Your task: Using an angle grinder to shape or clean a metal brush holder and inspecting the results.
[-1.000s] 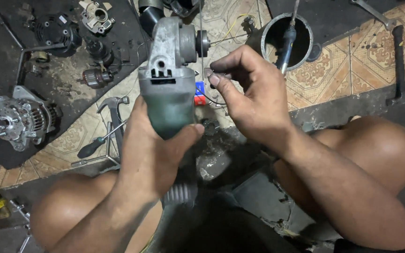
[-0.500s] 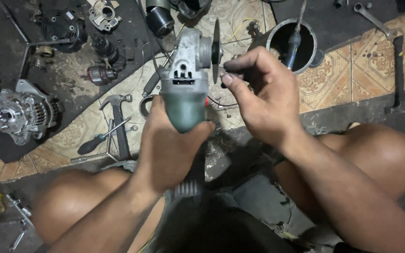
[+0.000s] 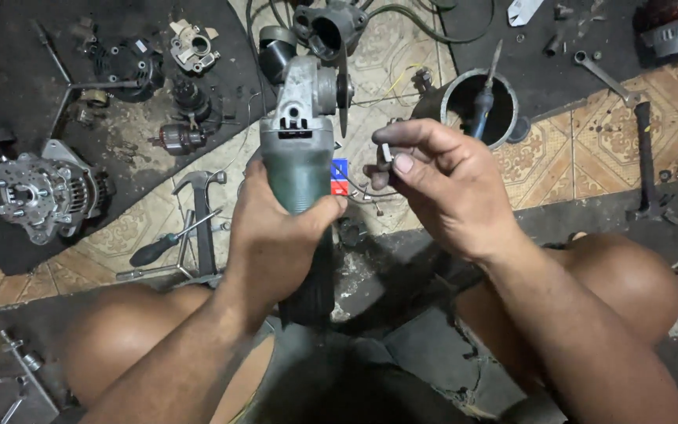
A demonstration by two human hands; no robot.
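My left hand (image 3: 280, 235) grips the green body of an angle grinder (image 3: 301, 149), whose grey metal head and thin disc (image 3: 343, 90) point away from me, the disc edge-on. My right hand (image 3: 441, 188) is just right of the grinder, apart from it. Between its thumb and fingers it pinches a small pale block (image 3: 386, 151) with thin wires trailing down. Both hands hover over my knees above the tiled floor.
An alternator (image 3: 41, 196) lies at left. A hammer (image 3: 202, 220) and a screwdriver (image 3: 170, 239) lie beside the grinder. A round dark can (image 3: 504, 118) holds a blue-handled tool. Motor parts (image 3: 182, 137) lie on a dark mat, wrenches (image 3: 645, 157) at right.
The grinder has shifted to the right and slightly away. My right hand moved right, off the grinder's disc side, and now holds the small block up between its fingertips.
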